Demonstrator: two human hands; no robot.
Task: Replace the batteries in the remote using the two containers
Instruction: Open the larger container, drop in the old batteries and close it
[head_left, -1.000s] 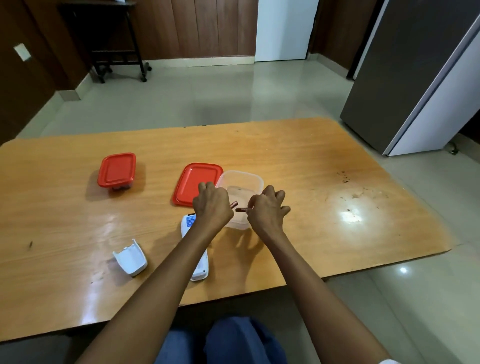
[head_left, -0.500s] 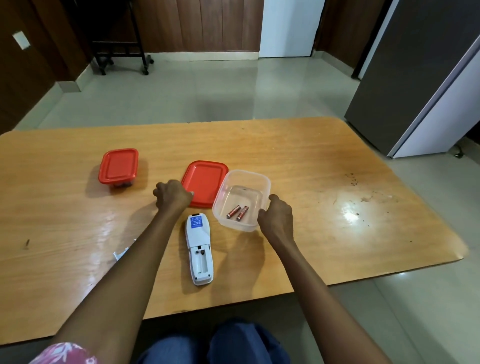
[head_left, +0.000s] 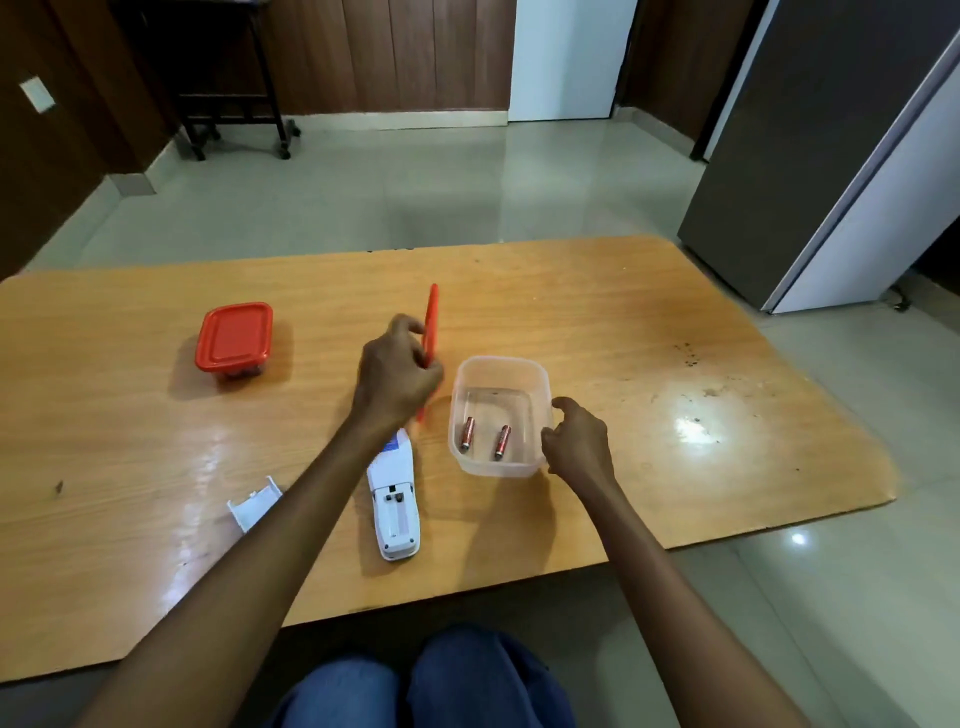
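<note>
A clear open container (head_left: 498, 366) sits mid-table with two copper-coloured batteries (head_left: 467, 432) (head_left: 502, 441) lying in it. My right hand (head_left: 577, 441) grips its right wall. My left hand (head_left: 397, 376) holds the red lid (head_left: 431, 332) tipped up on its edge, just left of that container. The white remote (head_left: 395, 499) lies back-up below my left hand, its battery bay open and bare. Its white battery cover (head_left: 254, 503) rests to the left, partly hidden by my left forearm. A second container with a red lid on (head_left: 235, 338) stands at the far left.
The wooden table (head_left: 675, 415) has a glossy top with dark specks at the right. A grey cabinet (head_left: 831, 156) stands off the far right corner. A black wheeled stand (head_left: 234, 119) is by the back wall. My knees (head_left: 426, 680) are under the near edge.
The two batteries went from my fingers into the clear container. My left hand then reached the flat red lid and lifted it upright. My right hand moved to the container's right wall.
</note>
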